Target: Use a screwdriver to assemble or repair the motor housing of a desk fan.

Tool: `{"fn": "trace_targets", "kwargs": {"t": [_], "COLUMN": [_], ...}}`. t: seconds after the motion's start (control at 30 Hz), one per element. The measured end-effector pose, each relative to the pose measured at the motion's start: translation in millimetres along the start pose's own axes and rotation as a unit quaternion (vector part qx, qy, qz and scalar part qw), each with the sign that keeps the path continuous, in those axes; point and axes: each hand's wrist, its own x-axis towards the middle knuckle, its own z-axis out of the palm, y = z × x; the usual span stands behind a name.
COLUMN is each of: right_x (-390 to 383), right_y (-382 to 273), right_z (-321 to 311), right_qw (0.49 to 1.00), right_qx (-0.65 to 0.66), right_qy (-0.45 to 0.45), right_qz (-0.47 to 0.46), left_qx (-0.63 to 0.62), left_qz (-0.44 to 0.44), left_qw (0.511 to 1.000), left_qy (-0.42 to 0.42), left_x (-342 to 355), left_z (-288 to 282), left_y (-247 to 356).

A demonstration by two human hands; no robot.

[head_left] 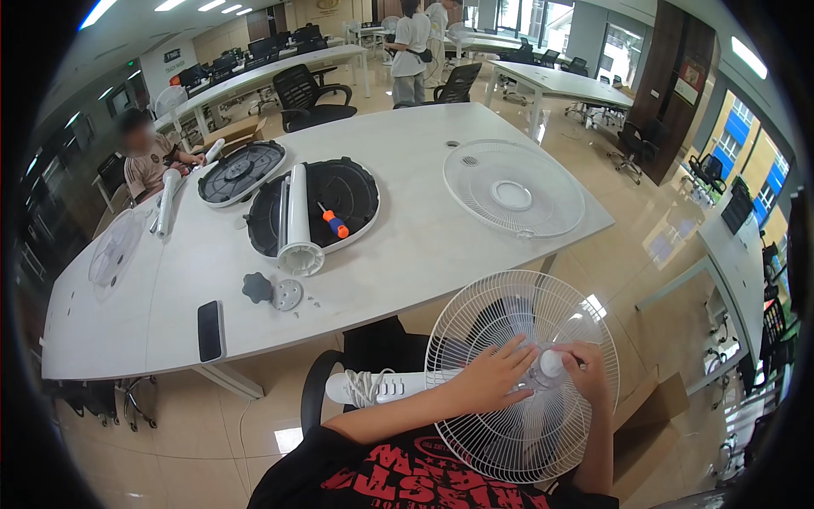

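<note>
Fan head rests at the wearer's lap, below the near edge of the worktop (415,263); wire guard (465,329) faces up, giving both hands access to the hub. Left hand (500,379): fingers spread flat over the clear fan blades (536,424) beside the hub, gripping nothing; probably keeps the blades from turning. Right hand (592,373): thumb and fingertips closed on the white hub cap (552,364), a hold that suits twisting or pressing.

White fan neck (405,387) points left, under the left forearm; power cord (366,388) is wound in a bundle there, presumably to prevent snagging.

On the worktop: second wire guard (476,188) lies flat at the right, well apart from the other parts, likely for stability. Two round bases (242,172) (356,188) sit with dark ribbed sides up. The nearer carries a white tube (298,208) and an orange-and-blue screwdriver (335,223); its raised rim may check rolling. Dark lobed knob (257,288), perforated disc (288,294) and small fasteners (314,302) are grouped near the front edge, within easy reach. Smartphone (210,331) lies to their left.
</note>
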Motion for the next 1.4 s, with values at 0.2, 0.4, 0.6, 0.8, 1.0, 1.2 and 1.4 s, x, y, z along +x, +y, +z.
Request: {"fn": "trace_targets", "kwargs": {"t": [0.2,0.4,0.6,0.8,1.0,1.2,1.4], "right_x": [-16.8,-0.6,-9.4,6.7,2.9,20.1,20.0], "right_y": [43.4,3.7,33.1,16.4,48.0,8.2,28.1], "right_z": [-7.8,0.2,4.8,-1.7,1.8,-0.4,1.5], "right_qw": [0.995,0.999,0.996,0.997,0.996,0.996,0.996], "right_qx": [-0.005,0.006,0.047,-0.007,0.028,-0.014,0.029], "right_qy": [0.018,-0.033,0.042,-0.07,-0.009,-0.087,-0.089], "right_qz": [0.094,0.018,0.065,0.014,0.084,-0.012,0.001], "left_qx": [-0.003,0.001,-0.007,0.003,-0.006,0.006,0.016], "left_qz": [0.003,-0.008,-0.003,-0.015,-0.017,-0.027,-0.029], "left_qw": [1.0,1.0,1.0,1.0,1.0,1.0,0.999], "left_qy": [0.0,-0.001,0.001,0.001,0.009,0.006,0.016], "left_x": [0.3,-2.9,-0.4,0.0,2.8,3.1,1.6], "left_z": [-0.7,2.2,3.9,8.9,8.5,10.4,10.3], "left_y": [2.3,-0.6,-1.5,-6.9,-7.9,-11.2,-12.3]}}
